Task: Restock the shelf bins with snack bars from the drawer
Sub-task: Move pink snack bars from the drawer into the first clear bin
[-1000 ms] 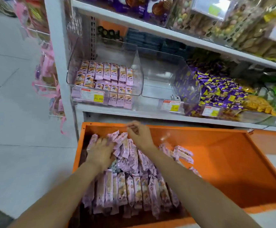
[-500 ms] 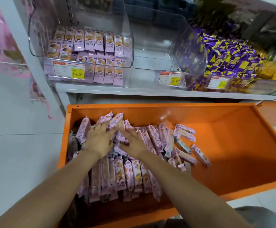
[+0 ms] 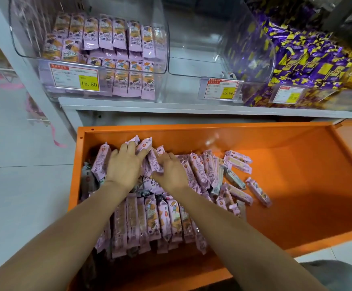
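Left grip (image 3: 124, 169), right grip (image 3: 172, 174) among bars (image 3: 149, 219)

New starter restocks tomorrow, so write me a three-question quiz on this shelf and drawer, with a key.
1. True or false: the middle clear bin is empty.
2. The left hand and right hand both touch: A) pink snack bars in the orange drawer; B) a cardboard box; C) a shopping basket.
3. Fill in: the price tag on the left bin reads ____.
Key: 1 true; 2 A; 3 15.80.
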Tool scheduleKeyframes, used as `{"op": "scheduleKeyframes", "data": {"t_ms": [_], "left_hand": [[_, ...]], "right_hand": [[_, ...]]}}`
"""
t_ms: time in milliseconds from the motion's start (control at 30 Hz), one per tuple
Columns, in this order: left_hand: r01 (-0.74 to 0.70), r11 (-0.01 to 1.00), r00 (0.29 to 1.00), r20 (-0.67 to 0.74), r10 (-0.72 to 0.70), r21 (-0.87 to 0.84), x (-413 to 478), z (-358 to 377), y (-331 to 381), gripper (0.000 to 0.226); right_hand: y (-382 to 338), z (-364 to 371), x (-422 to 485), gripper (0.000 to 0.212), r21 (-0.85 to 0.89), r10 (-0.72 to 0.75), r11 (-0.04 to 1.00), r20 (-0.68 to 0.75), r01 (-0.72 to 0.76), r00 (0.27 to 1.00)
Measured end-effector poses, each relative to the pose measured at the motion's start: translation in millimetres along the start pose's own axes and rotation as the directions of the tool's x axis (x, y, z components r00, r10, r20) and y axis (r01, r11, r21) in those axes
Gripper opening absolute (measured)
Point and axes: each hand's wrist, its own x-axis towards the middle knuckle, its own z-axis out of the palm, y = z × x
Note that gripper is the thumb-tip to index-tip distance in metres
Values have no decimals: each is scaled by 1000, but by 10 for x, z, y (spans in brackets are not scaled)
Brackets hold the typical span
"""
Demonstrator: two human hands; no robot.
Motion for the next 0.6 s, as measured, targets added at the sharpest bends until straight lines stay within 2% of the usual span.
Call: {"op": "scheduleKeyframes", "data": {"t_ms": [133,233,300,400,467,533,600], "left_hand": [[46,999,999,17,-46,6,63,14,22,61],[81,997,996,23,-81,-8,93,14,44,55],[90,992,996,-5,-91,-89,95,17,41,45],[104,943,987,-80,-136,-315,58,-32,24,33],[117,880,984,-67,-166,-460,33,-40,-2,34],[147,767,981,-7,-194,-625,-7,-70,-8,37],[231,529,963,116,-241,-816,-46,-140,28,38]], "right_hand": [[56,-97,-59,32,226,106,969,-13,-100,994],[74,-218,-110,40,410,164,893,89,-186,983],[105,-258,-118,40,488,195,838,151,-245,969],[124,-279,-119,32,557,259,770,172,-311,950],[92,-297,-127,26,629,314,694,174,-351,933],[55,-302,-123,17,726,377,565,197,-393,905],[24,-302,-121,10,800,407,439,228,-408,884]]}}
